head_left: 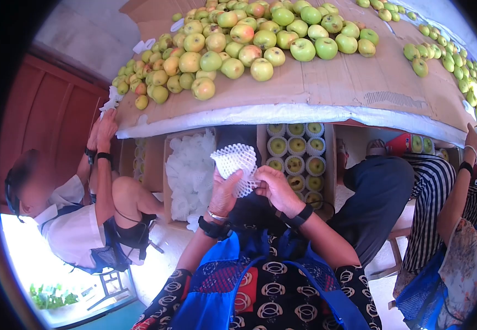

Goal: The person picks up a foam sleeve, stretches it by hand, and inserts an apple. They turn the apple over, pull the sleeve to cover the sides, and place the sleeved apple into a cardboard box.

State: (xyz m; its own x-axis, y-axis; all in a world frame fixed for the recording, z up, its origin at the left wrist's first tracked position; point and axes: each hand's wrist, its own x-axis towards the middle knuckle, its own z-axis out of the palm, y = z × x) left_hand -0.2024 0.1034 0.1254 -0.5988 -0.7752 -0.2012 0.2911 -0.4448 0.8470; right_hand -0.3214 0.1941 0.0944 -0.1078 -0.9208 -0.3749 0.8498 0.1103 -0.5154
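A white foam net sleeve [235, 159] is held up in front of my lap, over the gap between two boxes. My left hand [225, 192] grips its lower left side, thumb against the mesh. At the right edge, the fingertips of my right hand [278, 187] pinch the netting. I cannot tell whether anything is inside the sleeve. Left of my hands stands a cardboard box filled with loose white foam nets [188, 175]. To the right, a box holds rows of apples [295, 164], each in a white foam net.
Green and reddish apples [233, 41] are heaped on a cardboard-covered table [326, 82] above the boxes. One person [68, 220] sits at my left, another [458, 242] at my right, both with hands at the table edge. More packed apples [417, 144] show under the table at right.
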